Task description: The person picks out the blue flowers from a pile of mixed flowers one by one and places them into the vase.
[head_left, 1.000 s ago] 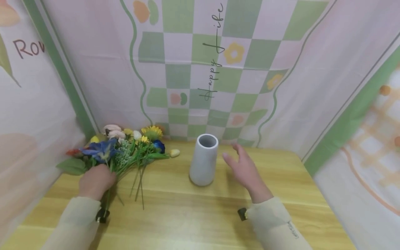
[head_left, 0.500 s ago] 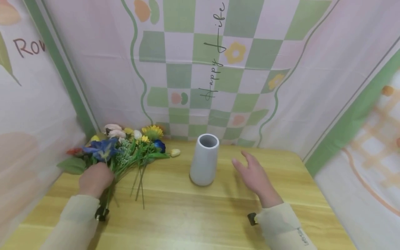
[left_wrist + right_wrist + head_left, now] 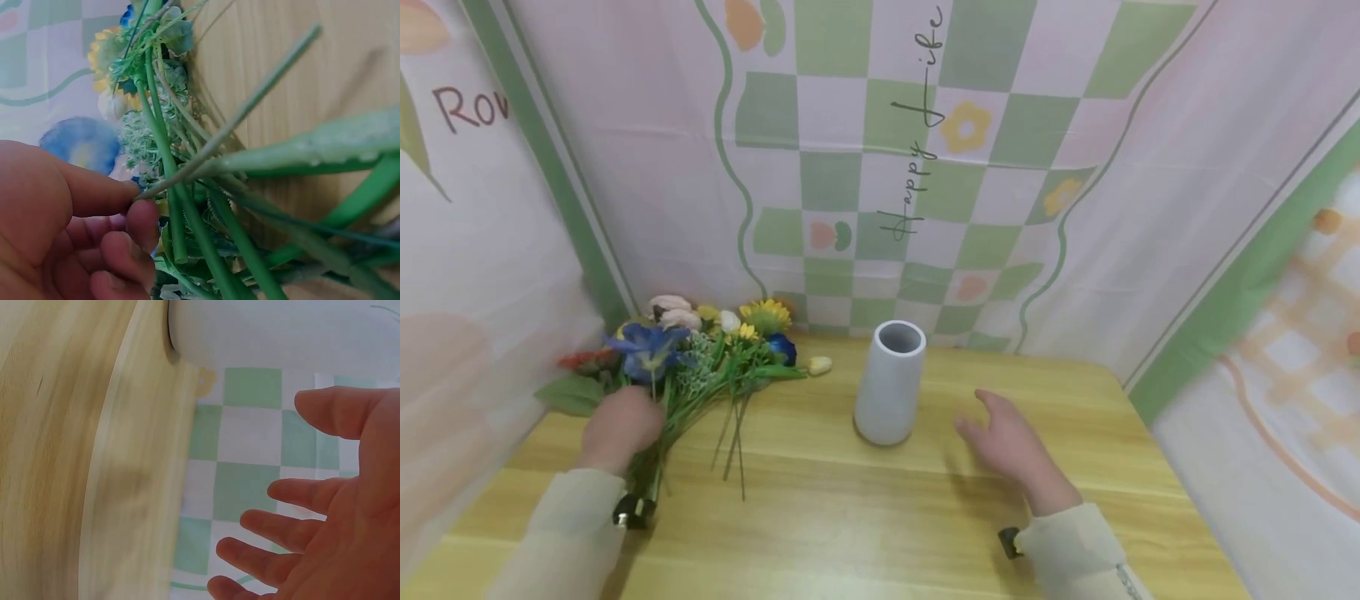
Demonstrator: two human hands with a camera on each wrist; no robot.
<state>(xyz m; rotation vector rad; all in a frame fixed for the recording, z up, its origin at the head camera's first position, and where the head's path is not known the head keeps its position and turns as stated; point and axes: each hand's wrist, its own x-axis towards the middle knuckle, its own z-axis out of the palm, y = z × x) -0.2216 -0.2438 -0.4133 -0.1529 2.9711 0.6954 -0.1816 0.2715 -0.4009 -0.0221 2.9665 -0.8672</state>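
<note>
At the left of the table, my left hand [image 3: 623, 423] pinches a thin flower stem [image 3: 219, 139] between thumb and forefinger. A large blue flower [image 3: 651, 350] stands just beyond that hand, over a heap of artificial flowers. Green stems [image 3: 159, 131] cross close around the fingers in the left wrist view. A pale grey-white vase [image 3: 887, 400] stands upright at mid-table, its mouth facing up. To its right, my right hand [image 3: 1009, 442] hovers apart from it, fingers spread and holding nothing. The right wrist view shows part of the vase's side [image 3: 269, 331] beyond the thumb.
Among the heap lie a yellow sunflower [image 3: 767, 317], a dark blue rose [image 3: 782, 350] and pink blooms [image 3: 676, 315]. A white tulip bud [image 3: 820, 365] points toward the vase. Printed cloth [image 3: 910, 192] hangs behind the wooden table [image 3: 850, 533].
My right hand has drawn back from the vase, rightward and nearer to me. My left hand has shifted slightly left, and the blue flower has risen a little. The vase has stayed put.
</note>
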